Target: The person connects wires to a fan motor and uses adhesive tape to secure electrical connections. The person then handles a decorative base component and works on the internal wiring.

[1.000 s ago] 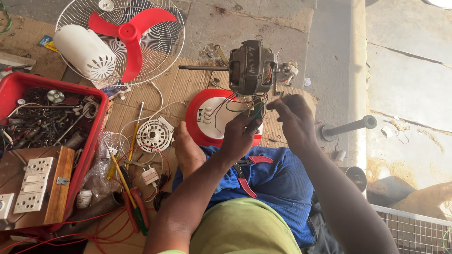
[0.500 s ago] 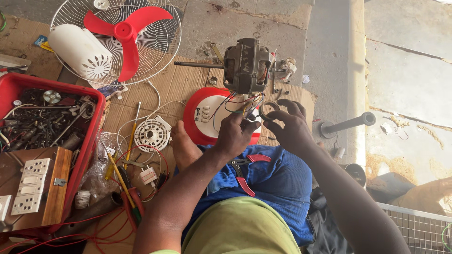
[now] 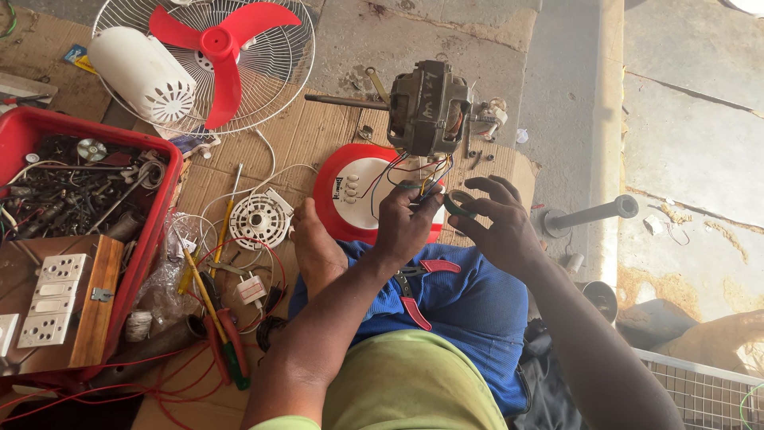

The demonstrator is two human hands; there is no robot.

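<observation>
Head camera looked down on a person seated on flattened cardboard (image 3: 318, 135), blue cloth across the lap. Left hand (image 3: 406, 227) reached forward over the lap, fingertips pinched together on the bundle of coloured wires (image 3: 406, 171) that ran from the fan motor (image 3: 428, 107). Right hand (image 3: 497, 223) sat just beside it, thumb and forefinger closed around a small roll of dark green tape (image 3: 459, 203), other fingers spread loose. Tape looked joined to the wires by a short strip, though that spot was too small to be sure.

Motor stood upright near the far edge of the cardboard, shaft pointing left, touching the back of a red-and-white fan base (image 3: 350, 191). Red-handled pliers (image 3: 418, 287) lay on the blue cloth, under the left wrist.

Left of the base: a white round plastic part (image 3: 259, 220), then screwdrivers (image 3: 211, 302) and loose red wire. Red crate (image 3: 151, 239) of scrap parts filled the left edge, a wooden switch board (image 3: 68, 299) resting in it. Fan guard with red blade (image 3: 223, 56) lay at the far left corner. Grey metal pole (image 3: 593, 213) lay off the cardboard, to the right.
</observation>
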